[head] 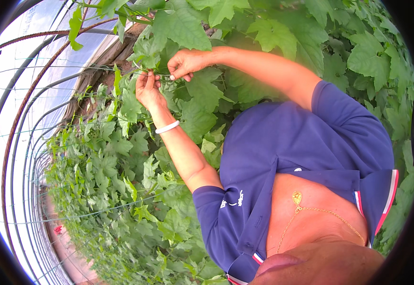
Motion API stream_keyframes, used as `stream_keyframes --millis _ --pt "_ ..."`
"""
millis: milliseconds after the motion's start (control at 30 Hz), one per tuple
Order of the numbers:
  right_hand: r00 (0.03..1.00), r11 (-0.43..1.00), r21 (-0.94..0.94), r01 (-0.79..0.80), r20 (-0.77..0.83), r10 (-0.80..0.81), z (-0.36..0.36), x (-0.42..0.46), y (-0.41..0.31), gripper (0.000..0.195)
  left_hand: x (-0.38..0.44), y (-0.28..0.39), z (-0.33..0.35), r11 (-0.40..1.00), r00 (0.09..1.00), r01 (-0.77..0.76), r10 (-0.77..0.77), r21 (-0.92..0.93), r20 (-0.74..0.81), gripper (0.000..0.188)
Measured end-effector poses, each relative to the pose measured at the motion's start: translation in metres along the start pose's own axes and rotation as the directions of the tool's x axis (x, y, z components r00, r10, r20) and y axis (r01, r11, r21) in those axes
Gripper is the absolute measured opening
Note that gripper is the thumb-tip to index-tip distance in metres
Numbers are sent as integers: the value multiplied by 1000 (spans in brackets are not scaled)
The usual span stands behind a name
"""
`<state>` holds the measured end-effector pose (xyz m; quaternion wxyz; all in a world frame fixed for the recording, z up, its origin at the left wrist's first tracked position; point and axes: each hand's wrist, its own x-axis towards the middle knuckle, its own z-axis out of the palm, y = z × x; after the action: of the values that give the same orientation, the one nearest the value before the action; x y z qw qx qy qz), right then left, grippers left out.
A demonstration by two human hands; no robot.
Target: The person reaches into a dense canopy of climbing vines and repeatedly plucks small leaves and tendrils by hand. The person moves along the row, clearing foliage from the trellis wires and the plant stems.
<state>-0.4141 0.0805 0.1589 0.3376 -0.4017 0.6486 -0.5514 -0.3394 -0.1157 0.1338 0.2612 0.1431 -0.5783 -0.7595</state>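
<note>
My left hand (150, 91), with a white bangle on its wrist, pinches a thin green vine stem (134, 72) between thumb and fingers. Just to its right is my right hand (186, 65), its fingers curled and thumb near the forefinger; a thin strand seems to run between the hands, but whether the right fingers grip it is unclear. Broad lobed leaves (182, 26) of the climbing plant hang above the hands, and more leaves (201, 89) lie beneath them.
Green netting lines (96, 213) cross the dense vines (114, 171) at left. Curved rusty rods (37, 76) and dark hoops stand before whitish plastic sheeting (59, 46). Foliage (369, 60) also surrounds my right arm. A small red object (58, 229) lies on the ground at lower left.
</note>
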Motion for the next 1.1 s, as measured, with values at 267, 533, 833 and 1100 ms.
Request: stream_keyframes --millis 267,533,833,1100 --pt "775 856 -328 401 -376 -507 -5 57 60 16 -10 -7 -1 990 993 39 -25 -132 112 15" --pt "912 979 117 169 -396 -110 8 53 8 22 -11 2 -3 991 982 123 -113 -59 150 22" --pt "955 957 289 -23 -276 106 8 49 -14 30 -8 9 -16 972 950 234 -225 -17 218 18" --pt "988 983 184 -6 -152 35 9 49 -10 27 -3 15 -17 961 913 272 -275 52 300 16"
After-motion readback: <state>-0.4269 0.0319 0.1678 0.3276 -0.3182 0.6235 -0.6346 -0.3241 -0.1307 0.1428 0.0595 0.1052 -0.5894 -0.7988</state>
